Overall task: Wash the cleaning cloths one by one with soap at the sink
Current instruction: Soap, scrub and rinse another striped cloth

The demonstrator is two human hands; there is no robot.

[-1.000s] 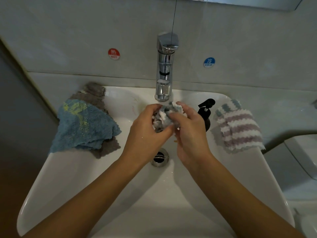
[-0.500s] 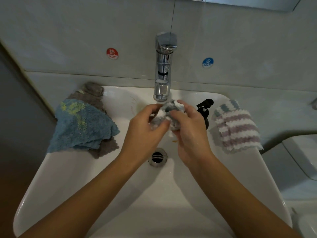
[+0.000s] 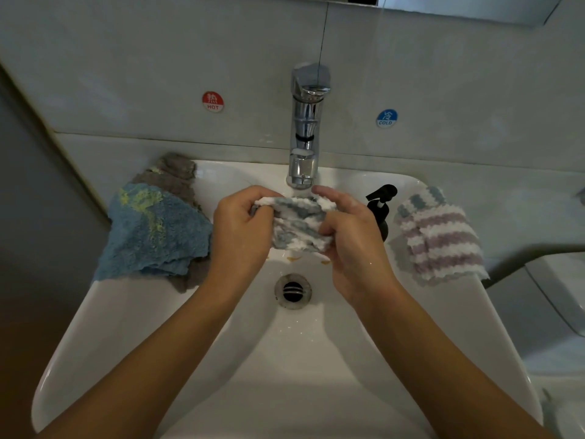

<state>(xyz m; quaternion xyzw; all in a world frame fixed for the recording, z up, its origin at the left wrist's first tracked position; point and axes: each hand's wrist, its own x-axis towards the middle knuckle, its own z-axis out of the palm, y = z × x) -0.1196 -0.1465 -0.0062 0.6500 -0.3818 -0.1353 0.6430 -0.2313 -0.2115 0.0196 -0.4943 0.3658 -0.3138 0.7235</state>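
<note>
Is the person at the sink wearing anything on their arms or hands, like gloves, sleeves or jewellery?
No. Both forearms are bare right to the bottom of the picture, with no sleeves showing. The left hand and right hand have no gloves, and no rings, watch or bracelet can be seen. A few water droplets glint on the right hand.

Sink taken as landmark. Tap stands behind its rear rim, centred. Drain lies in the bowl, before the tap. Two stacked cloths drape over the left rim. One cloth lies on the right rim, pump bottle just left of it. A further cloth sits above the drain, below the spout.
</note>
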